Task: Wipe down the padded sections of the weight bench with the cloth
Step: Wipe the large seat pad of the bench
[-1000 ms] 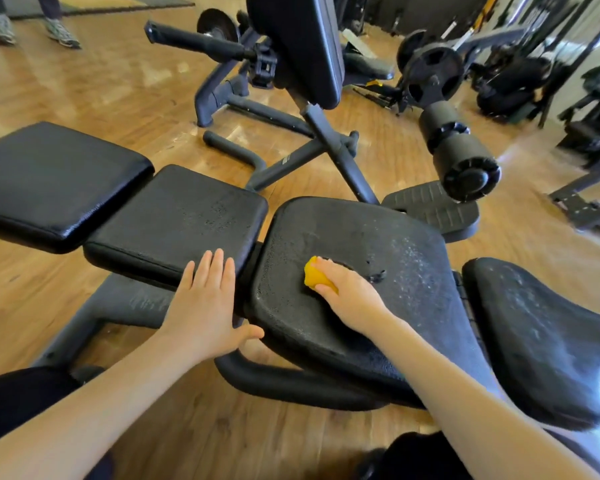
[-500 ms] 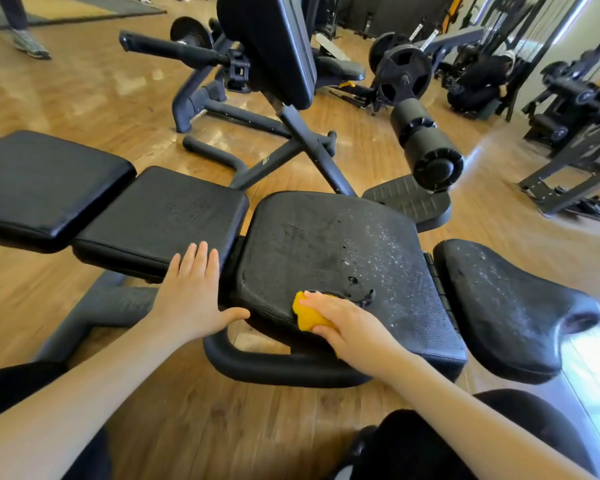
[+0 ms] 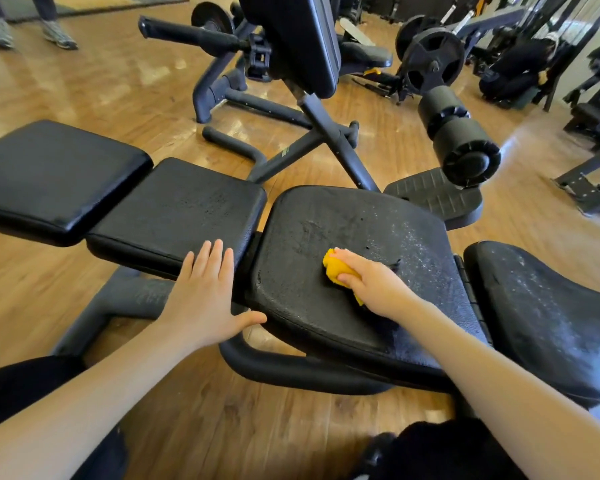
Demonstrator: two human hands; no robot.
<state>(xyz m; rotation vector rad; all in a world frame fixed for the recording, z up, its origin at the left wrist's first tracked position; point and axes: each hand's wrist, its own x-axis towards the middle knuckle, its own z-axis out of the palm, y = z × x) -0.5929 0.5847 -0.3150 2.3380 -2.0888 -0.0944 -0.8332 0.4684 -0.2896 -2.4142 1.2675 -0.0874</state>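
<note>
**Yellow cloth pressed to the bench's middle pad**

The right hand (image 3: 374,284) grips a bunched yellow cloth (image 3: 338,270) against the worn seat pad (image 3: 326,237) of the weight bench, near centre frame. At about 9 o'clock from it, the left hand (image 3: 205,292) rests flat, fingers straight, on the near corner of the neighbouring pad (image 3: 174,209). A speckled pad (image 3: 548,306) lies at 3 o'clock, a foam roller (image 3: 461,136) at 1 o'clock.

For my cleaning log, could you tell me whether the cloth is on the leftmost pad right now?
No, the right hand presses the yellow cloth on the third pad from the left.
</note>
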